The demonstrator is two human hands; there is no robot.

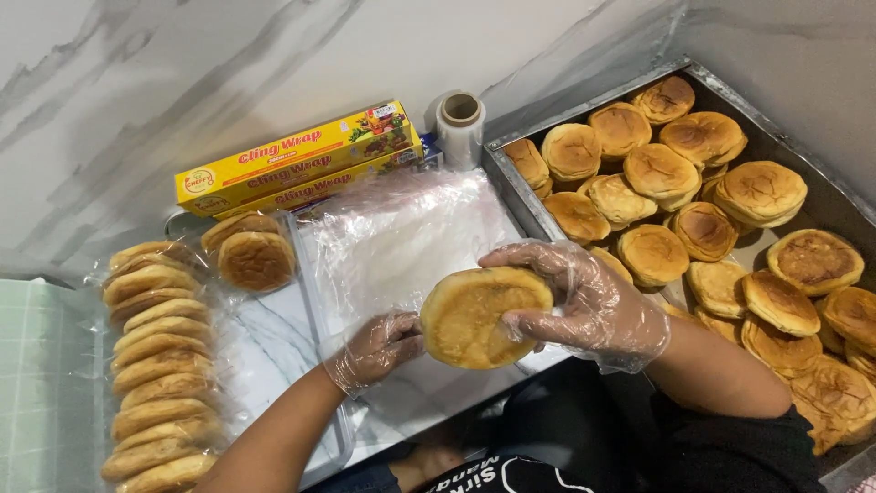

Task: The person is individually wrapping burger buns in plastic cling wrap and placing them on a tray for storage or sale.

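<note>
A round golden pancake (474, 315) is held up over a sheet of clear plastic wrap (392, 237) spread on the counter. My right hand (584, 301), in a loose clear plastic glove, grips the pancake's right side from above. My left hand (376, 347), also gloved, pinches its left edge. A metal tray (511, 187) to the right holds several more pancakes (703, 210), piled loosely.
A row of wrapped pancakes (160, 365) lies on the left, with a wrapped pair (251, 254) behind it. Two yellow cling-wrap boxes (301, 164) and a roll of film (460, 123) stand against the marble wall. A green tiled surface (36, 383) is at far left.
</note>
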